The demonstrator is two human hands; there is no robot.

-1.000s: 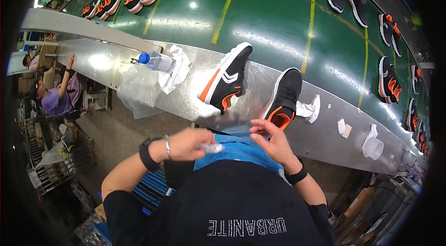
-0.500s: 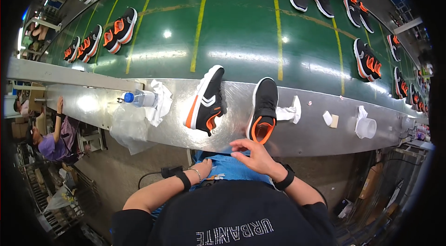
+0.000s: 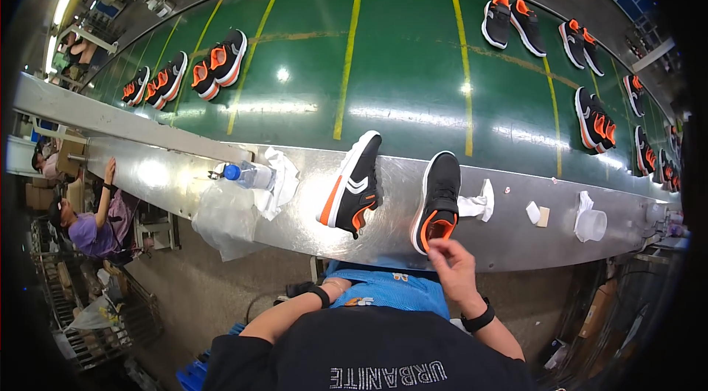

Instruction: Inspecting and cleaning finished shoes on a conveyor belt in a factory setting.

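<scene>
A black sneaker [image 3: 443,183] with orange lining and a white sole stands on the metal ledge, heel toward me. At its heel collar is my right hand [image 3: 457,273], thumb and fingertips drawn together; anything pinched between them is too small to make out. Left of that shoe, its mate, another black sneaker [image 3: 359,188], lies on its side with the orange and white sole edge showing. My left hand [image 3: 338,285] is low at my lap beside blue patterned cloth [image 3: 391,291], which hides its fingers.
Beyond the ledge [image 3: 354,247] runs a green conveyor belt [image 3: 402,59] bearing several pairs of similar sneakers. A blue-capped bottle [image 3: 251,175], crumpled paper [image 3: 282,184] and a plastic bag [image 3: 225,218] lie left. A clear cup [image 3: 591,226] stands right. A person [image 3: 92,225] works at far left.
My right hand has moved to the shoe's heel, its fingers closing from spread to pinched. My left hand's fingers have slipped out of sight by the blue cloth. The view has shifted.
</scene>
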